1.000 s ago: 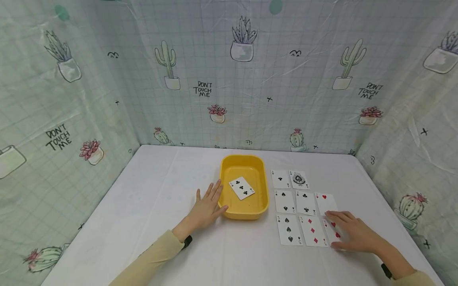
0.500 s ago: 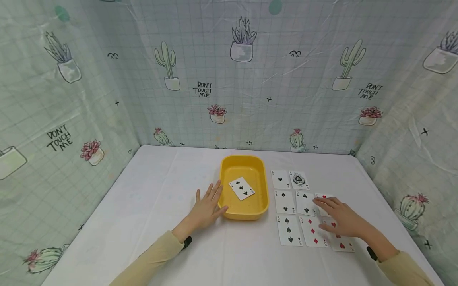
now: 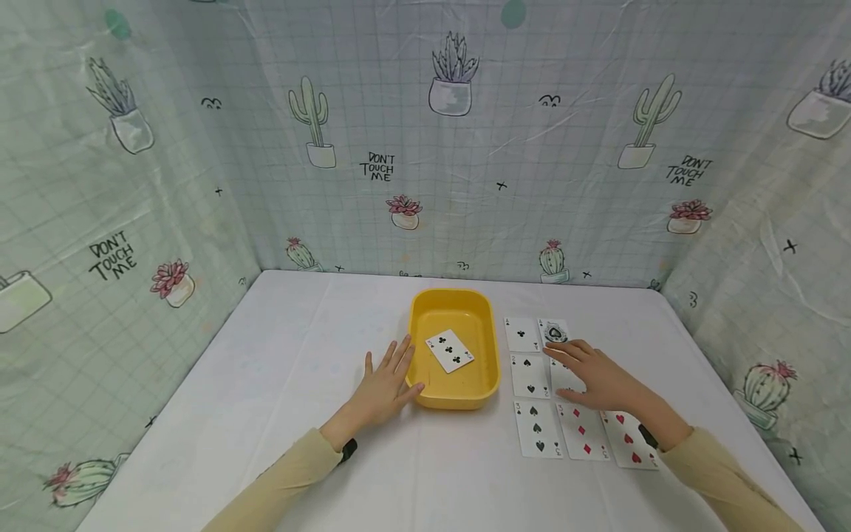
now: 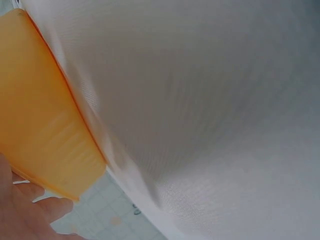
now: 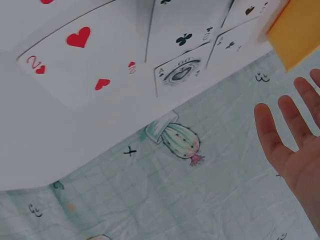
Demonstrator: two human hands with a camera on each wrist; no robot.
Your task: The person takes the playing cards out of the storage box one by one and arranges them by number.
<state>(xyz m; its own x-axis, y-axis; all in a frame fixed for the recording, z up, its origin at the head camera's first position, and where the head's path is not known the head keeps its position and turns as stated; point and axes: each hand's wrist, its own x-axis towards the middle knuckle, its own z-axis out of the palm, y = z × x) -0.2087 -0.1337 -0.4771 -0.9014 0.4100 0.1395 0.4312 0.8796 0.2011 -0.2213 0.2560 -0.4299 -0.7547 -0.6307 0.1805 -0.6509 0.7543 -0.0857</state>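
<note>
My left hand (image 3: 382,388) rests with spread fingers against the left rim of a yellow plastic tray (image 3: 459,403); the left wrist view shows its fingertips at the tray's edge. Inside the tray lies a three of clubs (image 3: 450,350), face up. Over the rows of playing cards to the right hovers my right hand (image 3: 595,377), fingers extended, holding nothing. Its fingertips are near the ace of spades (image 3: 553,329) and the two of clubs (image 3: 557,378), which it partly covers. The two of hearts (image 5: 82,65), hidden beneath the hand in the head view, shows in the right wrist view.
An ace of clubs (image 3: 521,335) and a two of spades (image 3: 530,375) lie beside the tray. Nearer are a three of spades (image 3: 538,430), three of diamonds (image 3: 582,430) and three of hearts (image 3: 628,441). Printed cloth walls (image 3: 459,177) enclose the white table (image 3: 319,332).
My right hand has left the three of hearts and moved left and away from me, over the twos toward the ace of spades. The left hand, tray and cards have stayed put.
</note>
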